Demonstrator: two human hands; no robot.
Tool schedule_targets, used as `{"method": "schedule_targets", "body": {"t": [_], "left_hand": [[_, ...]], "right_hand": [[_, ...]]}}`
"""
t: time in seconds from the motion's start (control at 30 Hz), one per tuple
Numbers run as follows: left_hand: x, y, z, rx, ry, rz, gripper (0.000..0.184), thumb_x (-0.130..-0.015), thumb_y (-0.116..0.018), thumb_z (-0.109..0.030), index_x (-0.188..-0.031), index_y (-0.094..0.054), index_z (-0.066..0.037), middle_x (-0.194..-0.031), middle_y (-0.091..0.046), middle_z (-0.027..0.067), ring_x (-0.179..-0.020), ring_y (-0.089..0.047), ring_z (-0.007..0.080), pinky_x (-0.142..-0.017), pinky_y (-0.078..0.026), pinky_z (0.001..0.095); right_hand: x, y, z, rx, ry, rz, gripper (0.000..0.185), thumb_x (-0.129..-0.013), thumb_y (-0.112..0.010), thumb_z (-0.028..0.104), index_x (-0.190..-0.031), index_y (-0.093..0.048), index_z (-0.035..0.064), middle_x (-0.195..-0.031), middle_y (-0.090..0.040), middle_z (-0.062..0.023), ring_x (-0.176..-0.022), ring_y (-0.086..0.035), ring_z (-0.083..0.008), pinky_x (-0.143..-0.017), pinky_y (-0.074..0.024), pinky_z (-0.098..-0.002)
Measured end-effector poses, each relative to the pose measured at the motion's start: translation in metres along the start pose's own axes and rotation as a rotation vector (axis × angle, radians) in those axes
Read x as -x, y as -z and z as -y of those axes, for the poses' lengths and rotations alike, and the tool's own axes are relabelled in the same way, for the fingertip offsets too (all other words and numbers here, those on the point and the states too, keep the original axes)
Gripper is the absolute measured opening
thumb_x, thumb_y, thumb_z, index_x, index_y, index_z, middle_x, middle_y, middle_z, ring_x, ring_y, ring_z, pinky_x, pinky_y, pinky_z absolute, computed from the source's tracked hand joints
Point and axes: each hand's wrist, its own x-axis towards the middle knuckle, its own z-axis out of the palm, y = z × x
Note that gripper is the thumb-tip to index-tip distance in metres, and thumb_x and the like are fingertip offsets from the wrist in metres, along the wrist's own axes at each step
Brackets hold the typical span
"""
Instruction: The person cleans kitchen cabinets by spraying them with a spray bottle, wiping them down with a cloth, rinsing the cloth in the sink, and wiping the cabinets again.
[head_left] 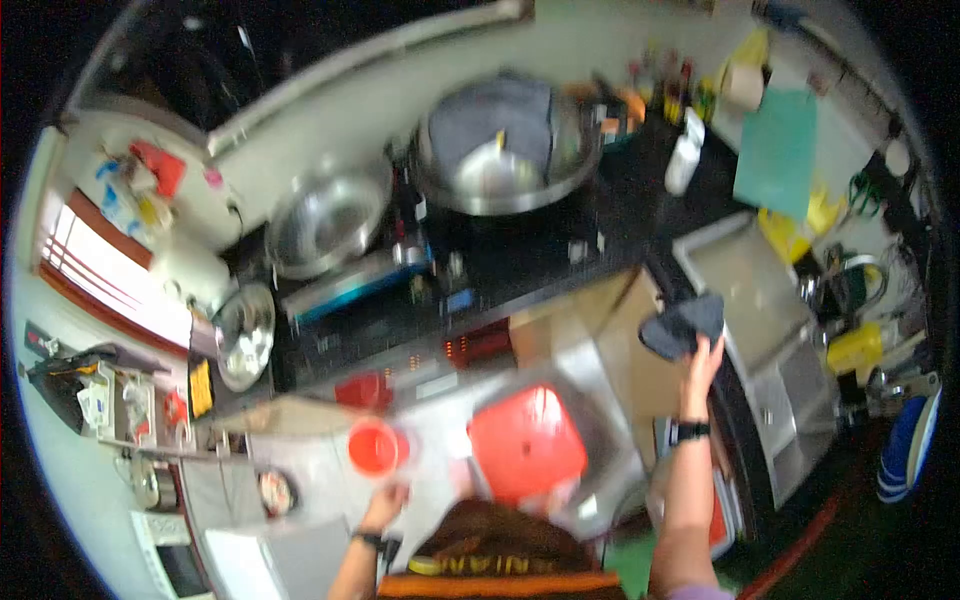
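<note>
My right hand (704, 360) is closed on a dark grey cloth (682, 325), which hangs in a fold over the counter edge beside the sink (750, 290). The fingertips are partly covered by the cloth. My left hand (388, 502) hangs low in front of my body, apart from the counter. It is nearest to a red bucket (373, 448) on the floor, and blur hides how its fingers are set. Another dark grey cloth (490, 125) lies over a large steel pan (510, 200) on the black stove top.
A second steel pan (330, 225) is at the left of the stove. A white bottle (684, 165) and a green cutting board (778, 150) are at the back right. On the floor sits a red plastic stool (528, 443). Yellow cloths (855, 347) lie by the sink.
</note>
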Motion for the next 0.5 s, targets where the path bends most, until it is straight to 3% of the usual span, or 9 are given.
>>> {"method": "schedule_targets", "body": {"t": [0.03,0.07,0.1,0.17,0.2,0.27,0.37,0.43,0.5], "left_hand": [[0.071,0.002,0.000,-0.006,0.110,0.069,0.024,-0.095,-0.053,-0.018,-0.114,-0.055,-0.004,-0.078,-0.063,0.0068,-0.072,-0.060,0.0138,-0.065,-0.049,0.0298],[0.088,0.007,-0.008,-0.020,0.107,0.059,0.019,-0.095,-0.052,-0.018,-0.100,-0.060,-0.001,-0.071,-0.062,0.0047,-0.066,-0.059,0.0145,-0.060,-0.048,0.0292],[-0.060,-0.035,0.028,0.028,-0.068,-0.035,0.020,-0.095,-0.053,-0.018,-0.098,-0.063,-0.001,-0.069,-0.062,0.0052,-0.065,-0.059,0.0147,-0.060,-0.048,0.0300],[-0.050,-0.009,0.011,0.109,-0.061,0.032,0.023,-0.096,-0.051,-0.019,-0.106,-0.062,-0.002,-0.077,-0.066,0.0085,-0.070,-0.063,0.0157,-0.064,-0.050,0.0300],[-0.033,0.006,0.039,0.127,0.004,0.117,0.024,-0.096,-0.051,-0.020,-0.108,-0.062,-0.002,-0.080,-0.067,0.0083,-0.071,-0.063,0.0152,-0.065,-0.051,0.0292],[-0.075,-0.005,0.081,0.191,-0.008,0.185,0.025,-0.096,-0.052,-0.021,-0.110,-0.062,-0.003,-0.083,-0.068,0.0081,-0.072,-0.064,0.0147,-0.067,-0.051,0.0285],[-0.118,-0.035,0.109,0.414,0.498,0.492,0.031,-0.094,-0.054,-0.028,-0.119,-0.059,-0.009,-0.097,-0.068,0.0052,-0.084,-0.064,0.0138,-0.076,-0.049,0.0276],[-0.141,-0.078,0.155,0.497,0.571,0.619,0.035,-0.092,-0.058,-0.031,-0.121,-0.058,-0.011,-0.100,-0.066,0.0029,-0.087,-0.062,0.0126,-0.078,-0.049,0.0283],[-0.159,-0.121,0.185,0.408,0.603,0.644,0.046,-0.086,-0.065,-0.038,-0.117,-0.061,-0.004,-0.103,-0.066,0.0076,-0.088,-0.063,0.0143,-0.077,-0.050,0.0285]], "right_hand": [[0.044,0.041,0.010,0.087,-0.089,-0.039,0.051,-0.088,-0.061,0.021,-0.134,-0.045,0.0070,-0.124,-0.055,-0.0094,-0.110,-0.055,-0.0225,-0.089,-0.0460,-0.0372],[0.079,0.048,0.031,0.127,-0.153,-0.051,0.049,-0.087,-0.061,0.022,-0.131,-0.046,0.0065,-0.122,-0.055,-0.0088,-0.105,-0.056,-0.0228,-0.085,-0.0465,-0.0356],[0.023,-0.009,-0.006,0.061,0.035,0.031,0.047,-0.087,-0.060,0.022,-0.128,-0.047,0.0060,-0.119,-0.055,-0.0082,-0.100,-0.057,-0.0230,-0.080,-0.0469,-0.0339],[0.077,0.008,-0.013,0.249,-0.050,0.076,0.043,-0.087,-0.059,0.024,-0.125,-0.051,0.0069,-0.113,-0.057,-0.0055,-0.097,-0.056,-0.0192,-0.079,-0.0455,-0.0307],[0.117,0.013,-0.017,0.313,-0.083,0.068,0.038,-0.086,-0.058,0.024,-0.120,-0.054,0.0074,-0.105,-0.060,-0.0032,-0.094,-0.055,-0.0152,-0.079,-0.0441,-0.0283],[0.143,-0.003,-0.024,0.300,-0.102,0.035,0.031,-0.087,-0.054,0.015,-0.116,-0.055,0.0039,-0.104,-0.059,-0.0021,-0.091,-0.054,-0.0137,-0.081,-0.0435,-0.0284],[0.157,0.012,-0.079,0.511,-0.099,0.145,0.033,-0.085,-0.053,0.013,-0.117,-0.055,0.0046,-0.102,-0.059,-0.0012,-0.089,-0.054,-0.0139,-0.078,-0.0442,-0.0285],[0.163,0.030,-0.120,0.627,-0.279,0.236,0.033,-0.085,-0.051,0.012,-0.117,-0.055,0.0052,-0.101,-0.060,-0.0016,-0.087,-0.054,-0.0144,-0.076,-0.0453,-0.0289],[0.170,0.039,-0.164,0.452,-0.603,0.243,0.032,-0.084,-0.050,0.011,-0.115,-0.055,0.0052,-0.099,-0.060,-0.0025,-0.088,-0.055,-0.0149,-0.075,-0.0469,-0.0303]]}}
